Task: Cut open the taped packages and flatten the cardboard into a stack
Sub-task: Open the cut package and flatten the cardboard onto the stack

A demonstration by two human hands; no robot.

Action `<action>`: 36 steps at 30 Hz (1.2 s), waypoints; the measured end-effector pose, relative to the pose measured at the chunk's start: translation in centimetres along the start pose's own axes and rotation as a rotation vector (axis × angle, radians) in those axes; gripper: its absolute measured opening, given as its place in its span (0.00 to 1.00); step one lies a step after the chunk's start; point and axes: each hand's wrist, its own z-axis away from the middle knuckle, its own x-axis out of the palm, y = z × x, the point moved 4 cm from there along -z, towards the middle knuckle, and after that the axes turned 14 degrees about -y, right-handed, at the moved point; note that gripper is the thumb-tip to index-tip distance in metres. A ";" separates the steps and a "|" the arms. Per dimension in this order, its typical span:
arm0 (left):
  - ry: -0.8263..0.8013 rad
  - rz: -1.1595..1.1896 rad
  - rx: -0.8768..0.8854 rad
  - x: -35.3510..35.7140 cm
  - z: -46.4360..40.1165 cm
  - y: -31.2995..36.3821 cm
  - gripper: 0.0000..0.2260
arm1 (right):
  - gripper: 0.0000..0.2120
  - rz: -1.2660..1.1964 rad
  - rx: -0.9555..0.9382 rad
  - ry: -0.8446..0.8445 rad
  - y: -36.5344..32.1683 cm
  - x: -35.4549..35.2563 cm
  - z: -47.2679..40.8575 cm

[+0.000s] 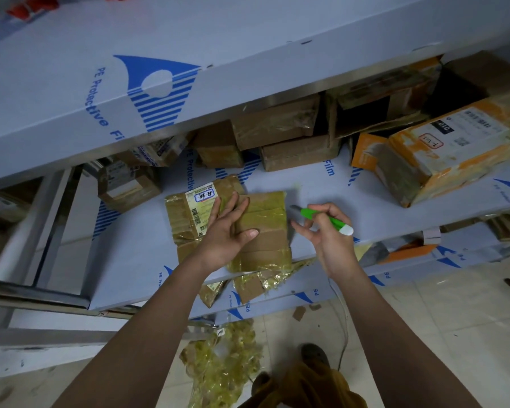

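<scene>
**Now: taped cardboard pressed flat on the shelf, cutter held beside it**

Furthest left, a small brown box point(128, 184) with a pale label is seen at the back of the film-covered shelf point(321, 184), partly under the shelf above. Just right of it, near the shelf's front edge, the flattened taped package point(265, 219) is laid flat; a white shipping label point(202, 206) with a barcode is stuck to its left part, and yellowish tape is wrapped across its brown panels. The left hand point(231, 231) is laid palm-down on the middle of this package, fingers straight and spread, nothing being gripped. Torn pieces of cardboard and tape point(256, 282) are hung over the shelf's front edge just below the package.

Behind, a row of taped brown boxes point(277, 134) is stacked against the back of the shelf. To the right of the package, the right hand point(327, 231) is held just above the shelf, and a green utility knife point(324, 216) is pinched between its thumb and fingers, with the blade end pointed toward the package's right edge and a white cap at the other end. The other fingers are loosely extended. Whether the blade touches the cardboard cannot be told.

Furthest right, a large orange-and-white parcel point(442, 148) is set on the shelf, well apart from the hands. On the tiled floor point(424, 334) below, a heap of crumpled yellow tape point(224, 360) is seen.
</scene>
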 end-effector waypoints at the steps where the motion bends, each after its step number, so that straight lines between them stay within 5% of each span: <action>1: -0.005 0.013 -0.001 -0.1 0.0 0.0 0.31 | 0.09 -0.003 -0.010 0.019 0.0 0.1 -0.4; 17: 0.027 -0.012 0.005 0.4 0.1 -0.4 0.31 | 0.11 0.258 0.017 -0.004 0.8 0.7 -1.8; 30: -0.015 -0.075 -0.020 0.5 0.1 0.0 0.31 | 0.05 0.153 0.017 -0.041 1.4 0.3 0.3; 36: -0.039 -0.107 -0.010 0.6 0.5 0.1 0.31 | 0.12 0.087 0.004 -0.049 1.4 0.5 1.6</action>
